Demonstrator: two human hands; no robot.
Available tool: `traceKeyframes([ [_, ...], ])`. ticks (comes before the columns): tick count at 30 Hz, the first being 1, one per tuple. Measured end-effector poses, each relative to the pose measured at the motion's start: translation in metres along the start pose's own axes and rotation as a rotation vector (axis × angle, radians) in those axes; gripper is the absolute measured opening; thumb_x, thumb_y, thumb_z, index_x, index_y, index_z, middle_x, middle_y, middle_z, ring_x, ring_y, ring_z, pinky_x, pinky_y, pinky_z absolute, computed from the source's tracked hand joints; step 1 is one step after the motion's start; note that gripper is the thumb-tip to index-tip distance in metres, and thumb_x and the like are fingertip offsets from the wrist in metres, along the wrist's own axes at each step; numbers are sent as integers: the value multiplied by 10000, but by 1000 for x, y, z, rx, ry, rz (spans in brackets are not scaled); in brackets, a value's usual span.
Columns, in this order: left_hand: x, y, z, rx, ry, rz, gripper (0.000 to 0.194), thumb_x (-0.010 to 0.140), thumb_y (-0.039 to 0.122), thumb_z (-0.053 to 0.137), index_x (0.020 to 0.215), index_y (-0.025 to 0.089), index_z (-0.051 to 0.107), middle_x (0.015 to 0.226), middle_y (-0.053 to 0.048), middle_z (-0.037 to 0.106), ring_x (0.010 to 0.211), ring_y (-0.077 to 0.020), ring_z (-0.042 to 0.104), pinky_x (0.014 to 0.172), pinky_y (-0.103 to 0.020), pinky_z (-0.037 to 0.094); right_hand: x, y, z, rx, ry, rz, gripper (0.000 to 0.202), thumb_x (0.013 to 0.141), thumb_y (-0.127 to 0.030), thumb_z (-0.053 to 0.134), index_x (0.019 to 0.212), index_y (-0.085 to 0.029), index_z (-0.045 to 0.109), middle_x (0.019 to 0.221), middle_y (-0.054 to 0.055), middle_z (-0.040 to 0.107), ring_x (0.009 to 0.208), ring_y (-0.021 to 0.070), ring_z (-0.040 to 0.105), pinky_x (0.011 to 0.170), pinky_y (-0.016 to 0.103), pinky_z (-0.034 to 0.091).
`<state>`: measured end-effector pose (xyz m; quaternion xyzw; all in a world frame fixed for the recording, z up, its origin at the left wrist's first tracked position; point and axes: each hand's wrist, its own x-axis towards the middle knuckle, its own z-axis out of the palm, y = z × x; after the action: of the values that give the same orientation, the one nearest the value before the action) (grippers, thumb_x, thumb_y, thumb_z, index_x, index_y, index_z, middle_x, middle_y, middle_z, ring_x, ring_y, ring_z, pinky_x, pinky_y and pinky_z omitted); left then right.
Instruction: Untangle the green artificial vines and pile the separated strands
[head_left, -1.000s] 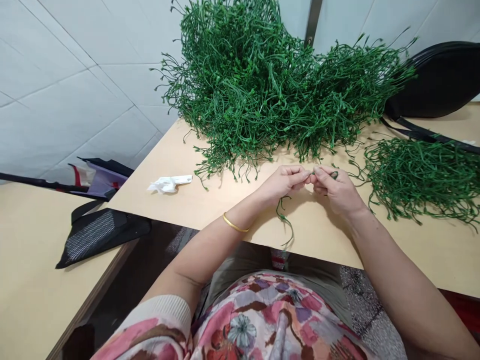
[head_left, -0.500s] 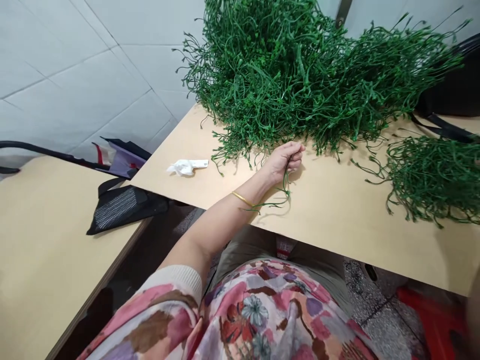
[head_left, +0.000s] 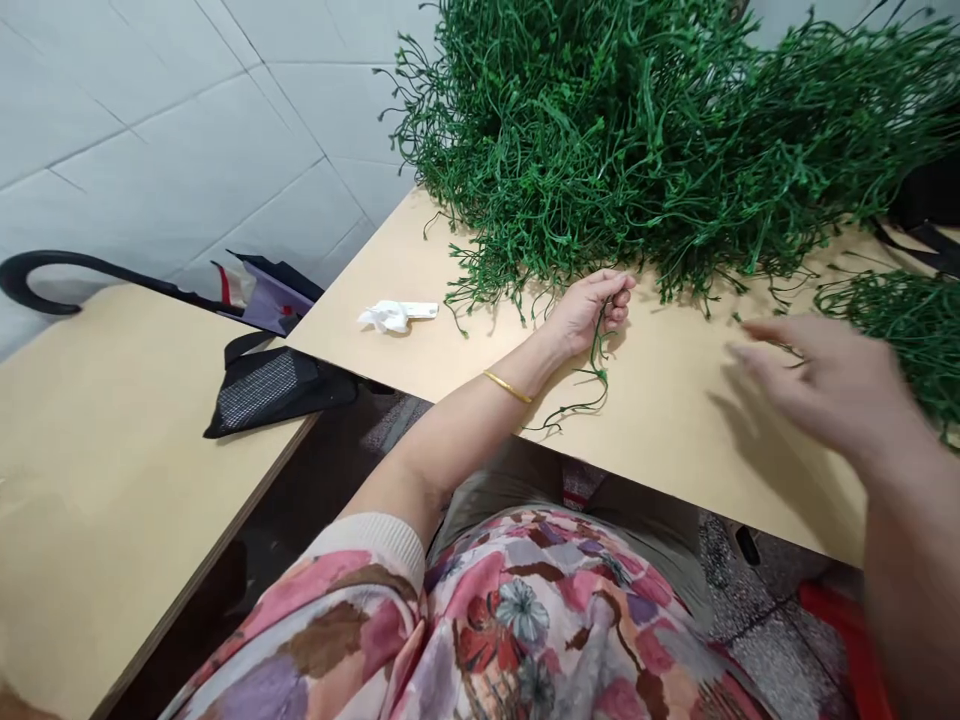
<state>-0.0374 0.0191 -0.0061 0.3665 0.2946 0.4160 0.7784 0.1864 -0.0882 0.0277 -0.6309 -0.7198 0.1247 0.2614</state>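
My left hand [head_left: 589,312] is closed, resting on the table in front of the big pile of green artificial grass [head_left: 600,140]. From its fingers hangs a thin green plastic grass stem [head_left: 600,375], which curves down toward the table's front edge. To the right, my right hand [head_left: 832,385] is over the table, slightly blurred, with thumb and forefinger apart and nothing seen between them. Just behind it lies a smaller heap of the same green stems [head_left: 892,315], partly covered by the hand.
A crumpled white tissue with a white strip [head_left: 397,314] lies on the table's left. A second table [head_left: 90,420] stands at the left, with a black mesh pouch [head_left: 262,390] and a folded umbrella [head_left: 270,295]. A black bag [head_left: 930,205] sits at the far right.
My right hand has come into view from the right, over the table near the smaller heap. My left hand stays in place with the stem, while the camera view has shifted slightly.
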Motion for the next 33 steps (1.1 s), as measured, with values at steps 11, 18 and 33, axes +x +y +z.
traceKeyframes([
  [11, -2, 0, -2, 49, 4, 40, 92, 769, 186, 625, 768, 137, 548, 638, 27, 557, 567, -53, 549, 584, -188, 473, 22, -44, 64, -217, -273, -491, 217, 884, -225, 420, 837, -178, 626, 889, 100, 583, 856, 212, 480, 755, 335, 362],
  [18, -1, -2, -2, 58, -5, 72, 114, 715, 183, 675, 753, 132, 581, 654, 21, 574, 577, -56, 557, 568, -186, 462, 20, -56, 56, 95, -225, -259, 257, 869, -392, 474, 942, -178, 595, 856, 74, 611, 770, 186, 524, 700, 307, 380],
  [33, -1, 1, -3, 92, -84, -38, 233, 630, 167, 733, 808, 105, 595, 633, -2, 599, 548, -65, 561, 534, -188, 432, -55, -34, -4, 216, -441, 3, 171, 865, -320, 423, 839, -232, 568, 806, 35, 631, 735, 181, 558, 658, 282, 436],
])
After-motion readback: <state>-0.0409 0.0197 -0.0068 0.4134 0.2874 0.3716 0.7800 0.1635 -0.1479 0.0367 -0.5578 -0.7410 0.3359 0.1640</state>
